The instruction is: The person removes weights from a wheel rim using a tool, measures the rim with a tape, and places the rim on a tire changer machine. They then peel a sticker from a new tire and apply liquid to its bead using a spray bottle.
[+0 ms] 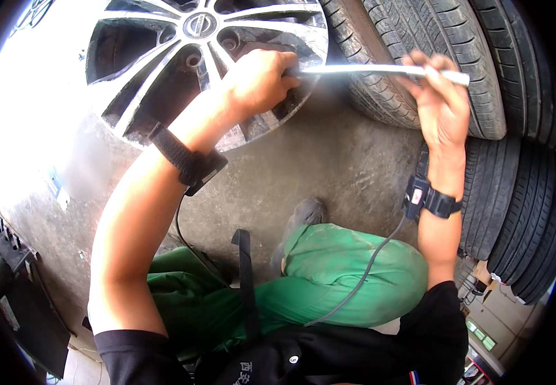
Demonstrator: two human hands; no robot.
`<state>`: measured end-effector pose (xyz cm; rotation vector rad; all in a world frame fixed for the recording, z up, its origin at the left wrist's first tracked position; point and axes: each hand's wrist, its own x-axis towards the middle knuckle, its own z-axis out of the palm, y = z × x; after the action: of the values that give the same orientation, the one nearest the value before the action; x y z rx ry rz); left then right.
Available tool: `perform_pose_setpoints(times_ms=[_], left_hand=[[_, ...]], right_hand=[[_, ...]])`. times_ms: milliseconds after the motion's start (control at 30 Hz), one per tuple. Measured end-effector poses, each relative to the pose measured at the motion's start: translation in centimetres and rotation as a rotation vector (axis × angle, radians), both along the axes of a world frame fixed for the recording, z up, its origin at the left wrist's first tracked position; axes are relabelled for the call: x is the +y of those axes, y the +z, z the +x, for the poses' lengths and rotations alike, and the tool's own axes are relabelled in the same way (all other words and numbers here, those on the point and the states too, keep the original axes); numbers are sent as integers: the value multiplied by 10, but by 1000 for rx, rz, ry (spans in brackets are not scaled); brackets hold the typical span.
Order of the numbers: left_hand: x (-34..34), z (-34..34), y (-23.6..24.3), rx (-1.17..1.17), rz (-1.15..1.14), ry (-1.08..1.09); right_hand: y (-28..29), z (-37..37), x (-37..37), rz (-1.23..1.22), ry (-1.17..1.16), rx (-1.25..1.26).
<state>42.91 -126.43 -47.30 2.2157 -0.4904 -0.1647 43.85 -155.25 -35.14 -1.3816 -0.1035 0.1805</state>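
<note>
A long, slim silver metal bar [361,69] reaches crosswise between my hands, over the floor and the nearest tyre. My left hand [262,80] is closed round its left end, beside the spokes and rim of a silver and black alloy wheel [133,112] without a tyre. The bar's left end is partly hidden by my fingers. Near the right end, my right hand [441,99] is closed on the bar, its fingertips slightly blurred. A short pale tip of the bar sticks out past my right hand.
Several used tyres [432,35] stand at the far right, with more tyres [493,192] below them. Beneath my hands is a stained concrete floor [361,154]. My green-trousered knee [355,276] is near. Dark equipment [18,282] stands at left; a cable [367,269] runs from my right wrist.
</note>
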Motion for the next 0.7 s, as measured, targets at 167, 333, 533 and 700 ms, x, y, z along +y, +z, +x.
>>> perform_pose_setpoints(times_ms=[167,333,533,700], left_hand=[[7,3,8,46,-51,-52],[10,8,-2,16,-86,-93],[14,12,2,-2,-22,-144],[35,16,11,5,58,-143]], right_hand=[[-10,-43,-75,-171,57,230],[-45,-72,-61,-296,96,273],[-85,-83,-39,-724,331,312],[-112,-84,-12,-830,293,136]])
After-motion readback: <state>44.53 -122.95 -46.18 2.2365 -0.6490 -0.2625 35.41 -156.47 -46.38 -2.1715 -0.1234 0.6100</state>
